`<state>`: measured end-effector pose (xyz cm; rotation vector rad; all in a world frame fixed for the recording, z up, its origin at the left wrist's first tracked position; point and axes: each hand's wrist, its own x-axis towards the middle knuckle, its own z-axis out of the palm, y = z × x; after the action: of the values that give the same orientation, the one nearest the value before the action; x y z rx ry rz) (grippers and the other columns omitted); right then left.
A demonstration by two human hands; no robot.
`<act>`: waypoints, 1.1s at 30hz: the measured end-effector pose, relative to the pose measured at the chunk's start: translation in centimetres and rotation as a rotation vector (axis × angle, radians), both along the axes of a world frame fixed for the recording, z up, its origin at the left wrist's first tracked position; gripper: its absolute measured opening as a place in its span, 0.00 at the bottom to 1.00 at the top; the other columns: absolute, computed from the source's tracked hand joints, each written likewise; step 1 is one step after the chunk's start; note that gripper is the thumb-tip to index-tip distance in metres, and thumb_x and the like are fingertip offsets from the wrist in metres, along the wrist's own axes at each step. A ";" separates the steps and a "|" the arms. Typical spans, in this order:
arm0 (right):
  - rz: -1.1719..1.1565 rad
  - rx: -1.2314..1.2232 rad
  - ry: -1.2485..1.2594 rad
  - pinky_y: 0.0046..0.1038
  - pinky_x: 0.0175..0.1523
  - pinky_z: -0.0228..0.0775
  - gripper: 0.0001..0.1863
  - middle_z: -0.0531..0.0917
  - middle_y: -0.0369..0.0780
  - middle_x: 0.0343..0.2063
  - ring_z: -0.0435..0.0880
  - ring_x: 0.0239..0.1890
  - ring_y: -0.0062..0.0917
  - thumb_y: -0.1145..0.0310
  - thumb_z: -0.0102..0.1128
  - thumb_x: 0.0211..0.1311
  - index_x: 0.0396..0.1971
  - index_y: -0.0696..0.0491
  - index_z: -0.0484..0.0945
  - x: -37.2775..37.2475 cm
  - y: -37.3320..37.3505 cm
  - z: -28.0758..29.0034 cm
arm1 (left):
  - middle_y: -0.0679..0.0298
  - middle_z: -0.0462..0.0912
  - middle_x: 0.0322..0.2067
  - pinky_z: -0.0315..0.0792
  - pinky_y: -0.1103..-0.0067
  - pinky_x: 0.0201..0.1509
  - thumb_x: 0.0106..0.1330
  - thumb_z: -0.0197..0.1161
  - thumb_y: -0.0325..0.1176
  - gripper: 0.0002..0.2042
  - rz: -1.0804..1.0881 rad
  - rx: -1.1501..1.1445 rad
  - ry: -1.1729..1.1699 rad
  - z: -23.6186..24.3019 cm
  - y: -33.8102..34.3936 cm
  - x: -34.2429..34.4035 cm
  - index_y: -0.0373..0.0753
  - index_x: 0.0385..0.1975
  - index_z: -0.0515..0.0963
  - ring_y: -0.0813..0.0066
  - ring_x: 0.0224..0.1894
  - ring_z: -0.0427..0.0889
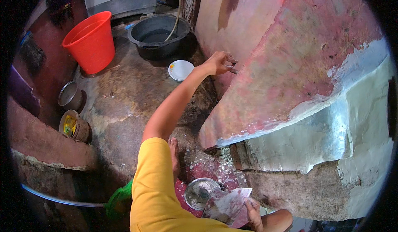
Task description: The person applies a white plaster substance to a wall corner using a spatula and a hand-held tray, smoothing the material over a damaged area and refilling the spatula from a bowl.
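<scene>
Head view: white coating (365,64) follows the pink slab's (286,70) lower edge, its face mostly uncoated; right hand (254,216) pinches a flat sheet (227,205); left hand (219,63) half-curled, grasp unclear.

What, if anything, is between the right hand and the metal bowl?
The stained flat sheet, gripped by the right hand, lies between, hiding part of the metal bowl on its right side. Can't tell whether sheet and bowl touch.
</scene>
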<state>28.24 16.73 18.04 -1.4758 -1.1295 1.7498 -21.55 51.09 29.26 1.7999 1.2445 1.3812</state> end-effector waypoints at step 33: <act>0.003 0.084 -0.013 0.25 0.52 0.62 0.15 0.78 0.37 0.39 0.74 0.43 0.22 0.64 0.53 0.60 0.41 0.59 0.75 -2.5 -1.1 5.7 | 0.53 0.79 0.30 0.70 0.70 0.34 0.58 0.57 0.49 0.18 -0.171 -0.403 0.575 3.9 -32.6 1.0 0.37 0.33 0.74 0.61 0.32 0.79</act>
<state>25.72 15.64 23.70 -1.4384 -1.1976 1.6759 -20.59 18.52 33.14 2.0037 1.4719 0.4726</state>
